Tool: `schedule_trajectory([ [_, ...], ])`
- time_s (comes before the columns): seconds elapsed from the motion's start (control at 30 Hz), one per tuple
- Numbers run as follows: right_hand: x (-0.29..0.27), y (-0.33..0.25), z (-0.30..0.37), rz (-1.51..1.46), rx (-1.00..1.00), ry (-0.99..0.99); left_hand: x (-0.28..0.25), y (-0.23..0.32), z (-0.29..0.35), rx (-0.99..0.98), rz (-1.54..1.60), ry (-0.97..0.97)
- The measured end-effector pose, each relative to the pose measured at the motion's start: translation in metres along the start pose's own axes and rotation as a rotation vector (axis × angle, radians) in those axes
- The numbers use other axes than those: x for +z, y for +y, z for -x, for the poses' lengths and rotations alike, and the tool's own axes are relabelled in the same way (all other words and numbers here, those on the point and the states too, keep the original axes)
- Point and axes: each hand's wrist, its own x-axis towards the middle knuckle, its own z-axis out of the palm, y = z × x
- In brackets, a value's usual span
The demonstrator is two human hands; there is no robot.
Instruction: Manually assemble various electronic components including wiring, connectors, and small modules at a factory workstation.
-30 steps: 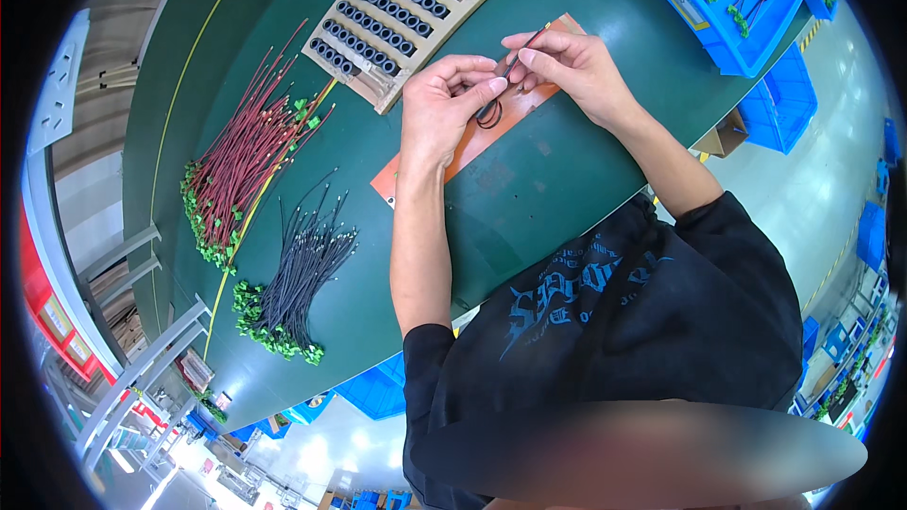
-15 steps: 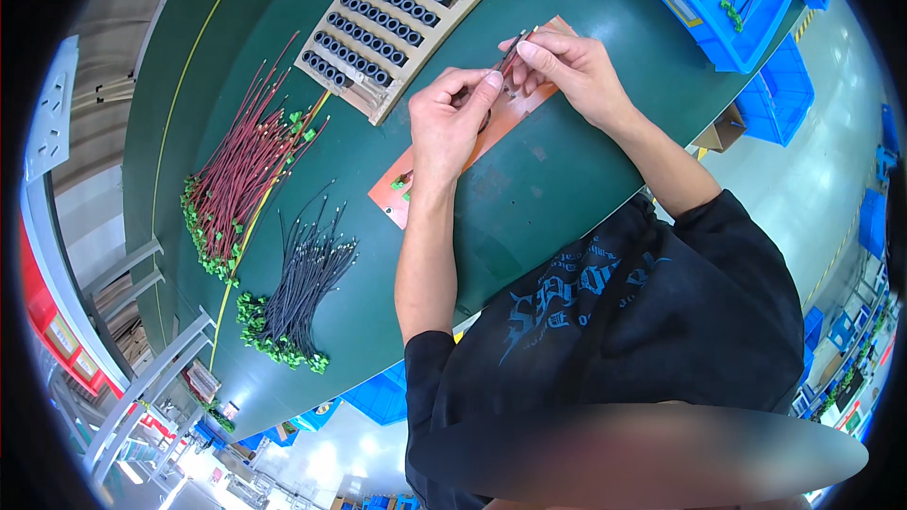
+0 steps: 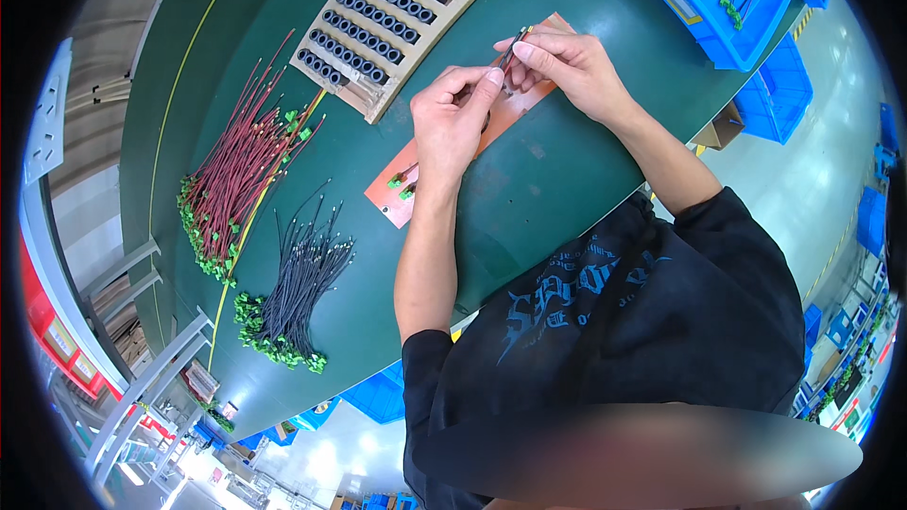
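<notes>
Since half a second ago, both hands are drifting slightly toward the person's right along the orange board (image 3: 444,165), and the left hand (image 3: 452,123) is now stretching its forefinger out to meet the right hand (image 3: 565,64) instead of curling over the board.

The right hand is pinching a thin dark wire (image 3: 515,41) between thumb and forefinger, its upper end poking up and away past the fingertips. The wire's long axis is running steeply, from the pinch up toward the tan tray (image 3: 406,14) of black rings. The left hand is half closed, its forefinger tip touching the right thumb just below the wire; whether it is gripping the wire too, I cannot tell, because the fingers are hiding the lower end. So the wire is sitting between the two hands, above the far end of the orange board, with the right hand nearer and carrying it.

Out to the left on the green table (image 3: 567,170), a bundle of red wires (image 3: 236,170) and a bundle of black wires (image 3: 298,283), both with green plugs, are lying well apart from the hands. A blue bin (image 3: 756,24) is standing at the far right.
</notes>
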Motion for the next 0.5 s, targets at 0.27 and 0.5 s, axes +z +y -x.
schedule_trajectory([
  [0.27,0.0015,-0.0010,0.0006,-0.023,0.077,0.003,0.0024,-0.0006,0.0008,-0.022,0.053,-0.002],
  [0.5,0.0002,0.0075,-0.0017,0.047,-0.041,-0.023,0.0004,-0.0040,0.0000,-0.016,0.066,-0.044],
])
